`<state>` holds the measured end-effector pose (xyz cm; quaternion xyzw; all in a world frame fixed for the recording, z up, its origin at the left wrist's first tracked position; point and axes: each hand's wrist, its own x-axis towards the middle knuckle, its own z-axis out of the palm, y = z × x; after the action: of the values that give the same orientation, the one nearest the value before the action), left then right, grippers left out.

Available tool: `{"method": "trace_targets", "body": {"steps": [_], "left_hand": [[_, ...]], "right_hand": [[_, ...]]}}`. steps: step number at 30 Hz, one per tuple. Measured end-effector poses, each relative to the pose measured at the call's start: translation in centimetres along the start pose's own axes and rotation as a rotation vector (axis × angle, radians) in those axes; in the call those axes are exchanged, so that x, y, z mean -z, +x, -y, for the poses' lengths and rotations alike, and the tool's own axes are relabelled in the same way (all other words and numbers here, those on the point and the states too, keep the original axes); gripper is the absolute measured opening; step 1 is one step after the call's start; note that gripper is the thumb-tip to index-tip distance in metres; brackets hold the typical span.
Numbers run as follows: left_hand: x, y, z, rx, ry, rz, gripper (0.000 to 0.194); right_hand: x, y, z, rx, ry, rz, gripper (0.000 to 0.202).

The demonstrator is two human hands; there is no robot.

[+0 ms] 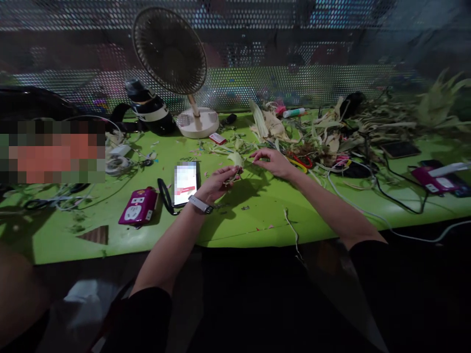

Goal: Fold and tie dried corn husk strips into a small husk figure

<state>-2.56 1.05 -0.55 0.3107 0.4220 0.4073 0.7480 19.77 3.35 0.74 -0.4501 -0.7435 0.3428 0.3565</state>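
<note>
My left hand (222, 181), with a pale watch strap on its wrist, is closed in a pinch around a pale green piece of corn husk (236, 159). The husk fans upward from the fingertips, and short stalk-like bits show under them. To its right, a small gap away, my right hand (271, 162) hovers over the green tabletop. Its fingers are bent, with thumb and fingertips close together; whatever may be between them is too small to make out. Husk scraps (241, 144) lie just beyond both hands.
A lit phone (186, 184) and a purple power socket (138, 208) lie left of my left arm. Behind stand a fan (195, 122) and a dark bottle (152, 115). Dried husks (331, 130), orange-handled scissors (303, 159) and cables (397, 196) cover the right. A person sits at left.
</note>
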Motion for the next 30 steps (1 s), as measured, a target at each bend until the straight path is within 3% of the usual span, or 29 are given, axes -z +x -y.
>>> {"method": "trace_targets", "body": {"steps": [3,7,10,13,18,23,27,30], "left_hand": [[-0.4,-0.6,-0.6,0.004,-0.012,-0.031,0.005],[-1.0,-1.2,-1.1,-0.014,-0.079,-0.051,0.008],[-1.2,-1.3,-1.4,-0.019,-0.116,-0.076,0.010],[-1.1,-1.3,-1.5,-0.022,-0.120,-0.073,0.009],[-1.1,-1.2,-1.5,-0.020,-0.117,-0.093,0.009],[-1.1,-1.1,-1.4,0.006,-0.100,-0.092,0.012],[-0.8,-0.9,-1.4,-0.017,-0.111,-0.080,0.011],[-0.7,-0.9,-1.5,-0.021,-0.138,-0.077,0.013]], "right_hand": [[1.9,-1.7,-0.2,-0.074,-0.068,-0.056,0.017],[6.6,-4.3,-1.0,-0.303,-0.485,-0.200,0.019],[9.1,-5.6,-1.8,-0.505,-0.796,-0.028,0.020],[9.3,-6.0,-2.2,-0.592,-0.939,0.097,0.038],[8.4,-4.0,-2.2,-0.608,-1.120,0.231,0.045],[9.3,-0.7,-0.3,-0.616,-1.273,0.452,0.045],[10.1,1.3,1.8,-0.482,-1.470,0.429,0.028],[11.9,2.3,2.4,-0.365,-1.466,0.350,0.017]]}}
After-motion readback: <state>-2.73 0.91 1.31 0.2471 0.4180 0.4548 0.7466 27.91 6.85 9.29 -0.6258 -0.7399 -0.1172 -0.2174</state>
